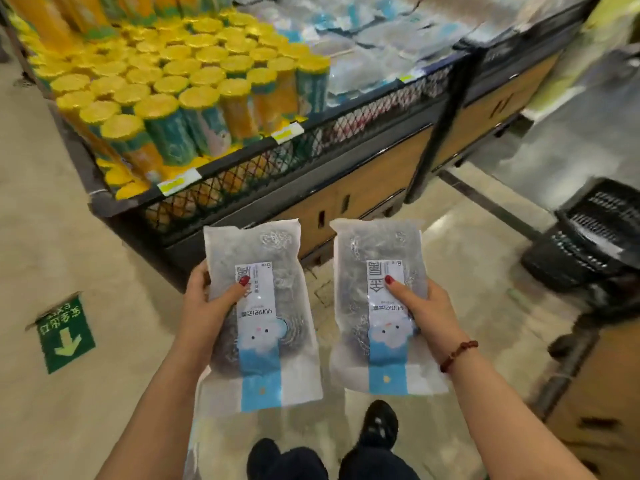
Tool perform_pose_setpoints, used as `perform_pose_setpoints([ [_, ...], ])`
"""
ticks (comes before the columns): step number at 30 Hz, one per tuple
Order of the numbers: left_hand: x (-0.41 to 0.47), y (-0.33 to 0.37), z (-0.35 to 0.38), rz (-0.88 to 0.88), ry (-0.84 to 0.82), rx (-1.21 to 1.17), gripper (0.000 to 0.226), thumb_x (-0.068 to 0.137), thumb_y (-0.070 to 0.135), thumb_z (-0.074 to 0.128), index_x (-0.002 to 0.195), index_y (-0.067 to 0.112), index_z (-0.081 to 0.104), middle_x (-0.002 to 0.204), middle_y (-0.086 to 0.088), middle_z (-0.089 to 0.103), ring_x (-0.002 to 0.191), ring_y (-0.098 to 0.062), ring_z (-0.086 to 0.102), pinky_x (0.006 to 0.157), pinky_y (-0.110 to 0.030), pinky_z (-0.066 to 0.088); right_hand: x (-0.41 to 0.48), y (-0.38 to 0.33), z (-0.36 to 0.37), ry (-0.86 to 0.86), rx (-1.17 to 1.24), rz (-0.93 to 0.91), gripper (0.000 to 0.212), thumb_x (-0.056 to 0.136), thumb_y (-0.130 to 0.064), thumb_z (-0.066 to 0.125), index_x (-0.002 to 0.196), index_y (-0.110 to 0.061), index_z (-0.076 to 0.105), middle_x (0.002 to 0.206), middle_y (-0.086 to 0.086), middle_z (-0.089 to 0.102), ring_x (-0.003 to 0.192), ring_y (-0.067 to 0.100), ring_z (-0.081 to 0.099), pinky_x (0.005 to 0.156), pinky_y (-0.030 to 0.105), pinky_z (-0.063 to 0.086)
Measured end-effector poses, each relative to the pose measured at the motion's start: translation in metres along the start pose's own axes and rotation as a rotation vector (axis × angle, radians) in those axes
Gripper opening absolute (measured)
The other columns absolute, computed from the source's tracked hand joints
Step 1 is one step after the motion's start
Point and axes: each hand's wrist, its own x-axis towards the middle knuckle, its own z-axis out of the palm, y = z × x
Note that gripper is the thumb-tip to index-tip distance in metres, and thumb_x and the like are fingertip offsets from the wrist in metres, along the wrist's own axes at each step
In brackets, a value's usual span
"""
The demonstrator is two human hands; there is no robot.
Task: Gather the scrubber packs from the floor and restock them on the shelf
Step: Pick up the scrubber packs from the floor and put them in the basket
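Head view. A shelf (pixel 363 116) with a black mesh front wall runs diagonally across the upper field. Its left section is filled with upright yellow-topped rolls (pixel 156 74), and its right section holds a heap of clear packets (pixel 381 39), too blurred to identify. Price labels (pixel 287 131) sit on the front rail, and tan wooden panels (pixel 363 188) form the base below. On the beige floor (pixel 86 254), a green arrow sticker (pixel 65 336) lies at the left and a black plastic basket (pixel 595 230) stands at the right; a cardboard box (pixel 602 393) occupies the lower right corner. The person's dark shoes (pixel 379 424) appear at the bottom edge. Nothing lies between the hands and the shelf front. Two scrubber packs are held side by side above the floor, apart from each other and short of the shelf, their printed labels reading upside down to the camera. The left hand (pixel 207 303) grips the left scrubber pack (pixel 256 362) at its left edge, thumb pressed across the label, fingers wrapped behind. The right hand (pixel 426 306) — a beaded bracelet (pixel 457 355) on its wrist — clasps the right scrubber pack (pixel 377 258) at its right edge in the same manner, thumb on the front, fingers behind.
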Motion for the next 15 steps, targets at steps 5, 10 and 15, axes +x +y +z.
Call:
perform_pose_setpoints([
  [5, 0.006, 0.016, 0.127, -0.009, -0.112, 0.082, 0.051, 0.085, 0.023, 0.073, 0.126, 0.035, 0.046, 0.105, 0.012, 0.064, 0.088, -0.009, 0.068, 0.06, -0.022, 0.054, 0.024, -0.01, -0.118, 0.118, 0.052, -0.012, 0.029, 0.084, -0.017, 0.073, 0.111, -0.011, 0.066, 0.096, 0.005, 0.076, 0.087, 0.022, 0.073, 0.066, 0.028, 0.058],
  [10, 0.006, 0.028, 0.239, 0.007, -0.259, 0.112, 0.048, 0.085, 0.025, 0.072, 0.125, 0.034, 0.048, 0.104, 0.01, 0.067, 0.079, -0.005, 0.071, 0.056, -0.021, 0.055, 0.042, -0.022, -0.211, 0.274, 0.1, -0.034, 0.024, 0.082, -0.019, 0.075, 0.105, -0.014, 0.069, 0.09, 0.001, 0.077, 0.082, 0.016, 0.073, 0.064, 0.024, 0.057],
  [15, 0.027, 0.04, 0.327, 0.031, -0.4, 0.15, 0.052, 0.083, 0.022, 0.075, 0.128, 0.031, 0.05, 0.113, 0.002, 0.068, 0.092, -0.015, 0.071, 0.063, -0.025, 0.056, 0.059, -0.031, -0.273, 0.384, 0.154, -0.02, 0.02, 0.081, -0.024, 0.075, 0.101, -0.019, 0.07, 0.094, 0.003, 0.077, 0.087, 0.022, 0.073, 0.08, 0.038, 0.057],
])
